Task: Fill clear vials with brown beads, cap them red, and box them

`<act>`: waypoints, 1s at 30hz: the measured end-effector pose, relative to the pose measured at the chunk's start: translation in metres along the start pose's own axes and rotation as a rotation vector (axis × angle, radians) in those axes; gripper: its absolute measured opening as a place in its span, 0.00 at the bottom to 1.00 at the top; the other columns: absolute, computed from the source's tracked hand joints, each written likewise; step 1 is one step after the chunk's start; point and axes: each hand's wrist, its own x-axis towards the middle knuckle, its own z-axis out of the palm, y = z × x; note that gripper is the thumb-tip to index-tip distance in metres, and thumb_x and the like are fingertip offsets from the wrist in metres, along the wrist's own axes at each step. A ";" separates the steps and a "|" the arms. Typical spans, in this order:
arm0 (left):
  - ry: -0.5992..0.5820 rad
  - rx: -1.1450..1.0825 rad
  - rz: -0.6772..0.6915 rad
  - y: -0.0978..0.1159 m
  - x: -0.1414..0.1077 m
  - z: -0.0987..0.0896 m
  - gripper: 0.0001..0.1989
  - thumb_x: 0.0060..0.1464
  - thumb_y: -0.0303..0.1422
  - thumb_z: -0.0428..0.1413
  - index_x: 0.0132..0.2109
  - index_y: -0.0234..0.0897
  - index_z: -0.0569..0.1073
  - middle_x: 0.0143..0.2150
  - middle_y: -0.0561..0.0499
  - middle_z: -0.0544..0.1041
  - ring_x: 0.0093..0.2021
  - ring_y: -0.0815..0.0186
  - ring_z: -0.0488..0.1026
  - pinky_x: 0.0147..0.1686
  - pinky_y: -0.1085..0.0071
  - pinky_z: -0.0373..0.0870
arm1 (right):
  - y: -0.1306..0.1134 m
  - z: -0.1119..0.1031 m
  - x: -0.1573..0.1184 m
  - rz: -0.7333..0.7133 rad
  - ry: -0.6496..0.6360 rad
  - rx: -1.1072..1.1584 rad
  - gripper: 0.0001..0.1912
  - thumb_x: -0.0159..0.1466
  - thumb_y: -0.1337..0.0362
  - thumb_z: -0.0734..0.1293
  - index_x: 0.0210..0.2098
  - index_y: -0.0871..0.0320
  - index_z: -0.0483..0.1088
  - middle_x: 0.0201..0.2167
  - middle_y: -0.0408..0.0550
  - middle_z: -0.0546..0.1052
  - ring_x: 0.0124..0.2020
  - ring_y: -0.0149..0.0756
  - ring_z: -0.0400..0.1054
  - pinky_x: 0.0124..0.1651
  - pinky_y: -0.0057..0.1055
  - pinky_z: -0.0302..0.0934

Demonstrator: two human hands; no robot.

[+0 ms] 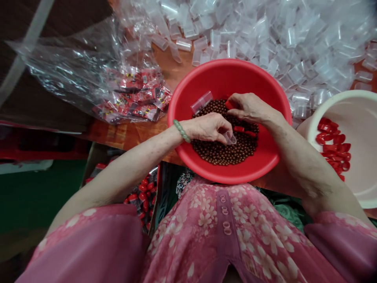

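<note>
A red basin (193, 155) holds a heap of small brown balls (224, 153). Over the heap, my left hand (207, 127) is closed on a clear plastic tube (230, 138), its mouth tilted toward the balls. Just beyond it my right hand (246, 106) pinches a red cap (231, 104), partly hidden by the fingers. Between the hands and the right wall, a few red caps (239, 129) lie on the balls. Another clear tube (202, 102) leans on the basin's far left side.
Loose clear tubes (265, 35) cover the table's far side. A white bucket (365, 149) with red caps (334, 147) stands at right. On the left lies a clear bag with red packets (138, 94). Below the table edge, a box contains red-capped tubes (145, 196).
</note>
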 end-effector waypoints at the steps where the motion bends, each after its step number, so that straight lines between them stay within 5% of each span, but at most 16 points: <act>1: 0.060 -0.052 0.002 0.001 -0.001 -0.001 0.07 0.53 0.24 0.63 0.40 0.32 0.82 0.39 0.49 0.86 0.40 0.67 0.82 0.44 0.74 0.75 | -0.001 -0.001 -0.001 -0.011 0.002 0.075 0.22 0.66 0.60 0.65 0.57 0.64 0.73 0.46 0.56 0.81 0.43 0.45 0.73 0.48 0.39 0.65; 5: 0.338 -0.326 -0.025 0.006 -0.008 -0.005 0.01 0.56 0.24 0.60 0.36 0.30 0.76 0.34 0.50 0.82 0.34 0.71 0.78 0.37 0.74 0.74 | -0.006 -0.009 -0.010 -0.083 0.002 0.268 0.33 0.64 0.54 0.69 0.65 0.60 0.67 0.63 0.59 0.74 0.60 0.51 0.69 0.62 0.47 0.64; 8: 0.422 -0.483 -0.009 0.013 -0.018 -0.008 0.03 0.58 0.26 0.58 0.37 0.30 0.75 0.34 0.50 0.79 0.33 0.73 0.76 0.36 0.75 0.74 | -0.009 -0.013 -0.019 -0.133 0.055 0.444 0.44 0.60 0.43 0.72 0.70 0.55 0.63 0.71 0.57 0.65 0.71 0.54 0.59 0.71 0.52 0.57; 13: 0.491 -0.560 0.071 0.022 -0.030 -0.013 0.03 0.58 0.27 0.60 0.39 0.31 0.74 0.35 0.50 0.79 0.34 0.73 0.76 0.37 0.75 0.76 | -0.019 -0.015 -0.029 -0.154 -0.119 0.981 0.28 0.62 0.43 0.72 0.55 0.53 0.77 0.55 0.52 0.80 0.56 0.49 0.76 0.62 0.49 0.68; 17: 0.591 -0.371 0.128 0.019 -0.032 -0.016 0.05 0.55 0.27 0.63 0.37 0.33 0.73 0.30 0.54 0.77 0.30 0.74 0.74 0.33 0.76 0.72 | -0.030 -0.017 -0.035 -0.089 -0.117 1.222 0.27 0.58 0.42 0.75 0.51 0.51 0.79 0.47 0.50 0.83 0.47 0.46 0.79 0.52 0.46 0.74; 27: 0.740 0.212 0.067 0.011 -0.055 -0.007 0.15 0.55 0.42 0.67 0.34 0.34 0.75 0.31 0.51 0.78 0.35 0.64 0.77 0.39 0.67 0.72 | -0.032 -0.004 -0.032 -0.048 -0.196 1.051 0.28 0.54 0.41 0.77 0.47 0.51 0.82 0.37 0.47 0.84 0.43 0.45 0.78 0.47 0.43 0.72; 30: 0.793 0.343 0.014 0.001 -0.068 -0.002 0.16 0.56 0.44 0.66 0.38 0.36 0.76 0.35 0.48 0.79 0.40 0.59 0.78 0.44 0.63 0.73 | -0.031 -0.003 -0.028 -0.079 -0.300 0.749 0.24 0.56 0.47 0.77 0.47 0.53 0.82 0.38 0.47 0.83 0.40 0.43 0.77 0.47 0.40 0.71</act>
